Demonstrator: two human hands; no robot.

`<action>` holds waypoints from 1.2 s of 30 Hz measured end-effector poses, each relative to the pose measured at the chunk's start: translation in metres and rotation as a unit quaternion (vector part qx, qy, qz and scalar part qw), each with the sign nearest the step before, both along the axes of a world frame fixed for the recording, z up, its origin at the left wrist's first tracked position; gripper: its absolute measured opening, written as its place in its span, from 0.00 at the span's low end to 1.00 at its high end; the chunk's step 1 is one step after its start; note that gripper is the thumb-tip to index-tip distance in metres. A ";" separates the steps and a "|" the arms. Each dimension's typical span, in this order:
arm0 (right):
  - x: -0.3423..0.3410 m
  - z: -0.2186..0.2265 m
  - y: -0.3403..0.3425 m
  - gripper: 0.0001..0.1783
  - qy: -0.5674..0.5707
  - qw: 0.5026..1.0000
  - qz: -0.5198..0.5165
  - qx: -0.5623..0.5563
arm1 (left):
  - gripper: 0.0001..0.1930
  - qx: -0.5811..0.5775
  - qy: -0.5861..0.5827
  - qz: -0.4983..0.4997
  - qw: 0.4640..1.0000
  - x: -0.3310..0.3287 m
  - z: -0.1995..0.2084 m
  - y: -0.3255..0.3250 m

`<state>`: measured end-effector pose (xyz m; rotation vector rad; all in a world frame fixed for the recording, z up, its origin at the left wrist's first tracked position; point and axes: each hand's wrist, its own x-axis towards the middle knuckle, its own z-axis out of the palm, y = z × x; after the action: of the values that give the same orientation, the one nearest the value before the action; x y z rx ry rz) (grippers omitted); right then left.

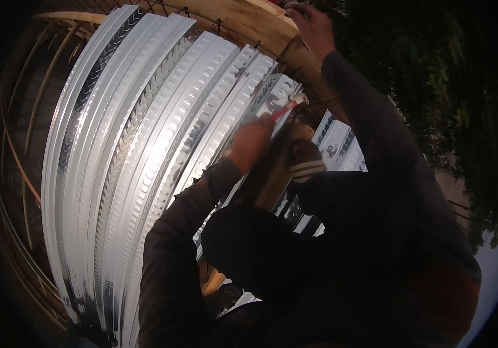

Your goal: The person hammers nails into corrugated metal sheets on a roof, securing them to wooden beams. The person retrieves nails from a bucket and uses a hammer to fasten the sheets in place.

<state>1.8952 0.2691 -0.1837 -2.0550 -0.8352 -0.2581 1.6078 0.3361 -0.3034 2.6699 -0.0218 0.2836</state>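
My left hand (253,142) is closed round the red handle of a hammer (284,110). The hammer's light metal head (300,99) is over the upper end of the rightmost panel in a row of shiny, ribbed metal panels (162,133). Higher up on the right, my right arm reaches out to the end of a wooden beam (260,23). There my right hand (315,29) has its fingers curled together by the beam's top corner. What they pinch is too small to make out.
Thin rebar (220,26) runs along the beam. My foot (305,153), with a striped cuff, rests on a brown board (278,159) between panels. Another metal panel (336,145) lies right of it. Poles and rods (40,87) show at the left, dark foliage (434,87) at the right.
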 end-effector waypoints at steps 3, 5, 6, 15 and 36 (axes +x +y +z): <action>-0.013 -0.010 -0.023 0.21 -0.001 0.999 -0.036 -0.020 | 0.16 0.053 0.038 0.038 0.997 0.011 0.012 0.007; -0.028 -0.019 -0.040 0.21 0.030 0.997 -0.072 -0.018 | 0.16 0.053 0.096 0.075 0.991 0.024 -0.019 0.027; -0.032 -0.038 -0.060 0.21 0.052 0.995 -0.087 -0.006 | 0.17 0.048 0.123 0.096 0.987 0.034 -0.033 0.027; -0.122 -0.197 -0.088 0.14 0.243 0.957 -0.156 0.027 | 0.20 -0.036 0.209 0.132 0.968 0.025 0.004 0.032; -0.167 -0.206 -0.019 0.12 0.315 0.914 -0.255 -0.017 | 0.13 0.007 0.195 0.039 0.980 0.048 0.045 0.039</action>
<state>1.7283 0.2504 -0.3899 -2.1638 0.0986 0.1458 1.6561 0.3749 -0.2584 2.6966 0.2031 -0.2214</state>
